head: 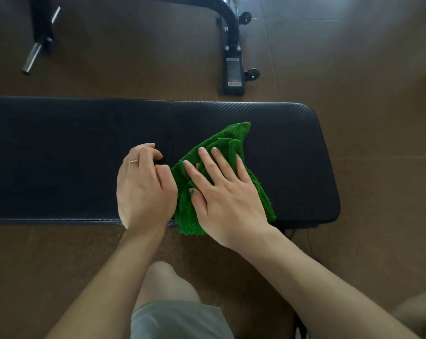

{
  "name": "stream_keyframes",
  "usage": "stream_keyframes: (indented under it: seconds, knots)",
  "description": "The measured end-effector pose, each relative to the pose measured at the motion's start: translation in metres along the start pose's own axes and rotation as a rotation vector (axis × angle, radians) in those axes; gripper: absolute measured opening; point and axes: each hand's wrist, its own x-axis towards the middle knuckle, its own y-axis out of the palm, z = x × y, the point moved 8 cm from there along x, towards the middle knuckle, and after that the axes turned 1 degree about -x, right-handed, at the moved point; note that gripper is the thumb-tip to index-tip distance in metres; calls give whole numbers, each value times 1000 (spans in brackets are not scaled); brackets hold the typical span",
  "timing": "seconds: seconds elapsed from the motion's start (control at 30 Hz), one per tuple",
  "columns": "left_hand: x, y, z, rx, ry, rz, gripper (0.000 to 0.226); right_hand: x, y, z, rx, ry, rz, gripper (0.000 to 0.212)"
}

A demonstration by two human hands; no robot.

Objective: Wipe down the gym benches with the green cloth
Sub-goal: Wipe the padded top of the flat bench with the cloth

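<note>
Cloth [221,152] bright green, bench pad [60,155] black w/ fine diagonal weave texture, floor [353,69] brown speckled, frame [231,33] behind black w/ red-white label, bar [33,57] silver, shorts [180,321] grey, ring [133,162] gold-ish.

Soft daylight falls from the upper right, paling the floor [353,45] there. The bench [60,155] shows faint edge sheen. Wide-angle bending curves the edges; corners blur slightly.
</note>
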Motion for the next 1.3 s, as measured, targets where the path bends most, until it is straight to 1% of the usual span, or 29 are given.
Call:
stream_keyframes:
  seconds: [0.13, 0.27, 0.43, 0.53, 0.63, 0.73, 0.8, 0.9, 1.07, 1.17, 1.3]
  knots:
    - [0, 1, 0, 23, -16, 3, 25, 29, -3, -3, 6, -70, 39, 57]
    - [0, 0, -2, 44, -12, -23, 24, 84, -11, -8, -8, -96, 30, 56]
    - [1, 0, -1, 60, -7, -46, 27, 155, -17, -18, -31, -82, -9, 57]
    - [1, 1, 0, 81, -9, -44, 25, 175, -23, -30, -11, -52, -19, 54]
    - [2, 0, 1, 89, -28, -56, 21, 170, -33, -54, -5, -29, -31, 52]
    - [1, 0, -1, 82, -40, -49, 29, 146, -46, -110, -28, 48, -53, 53]
    - [-1, -2, -1, 67, -69, -63, 28, 119, -53, -149, -39, 96, -74, 51]
    - [0, -1, -2, 60, -96, -66, 26, 93, -53, -174, -54, 129, -87, 52]
    - [0, -2, -3, 63, -119, -75, 25, 107, -43, -142, -141, 151, 4, 68]
    - [-1, -1, -3, 81, -130, -78, 24, 118, -34, -100, -135, 61, 43, 71]
    - [-1, -1, -3, 79, -71, -103, 25, 153, -23, -37, -111, -79, 12, 70]
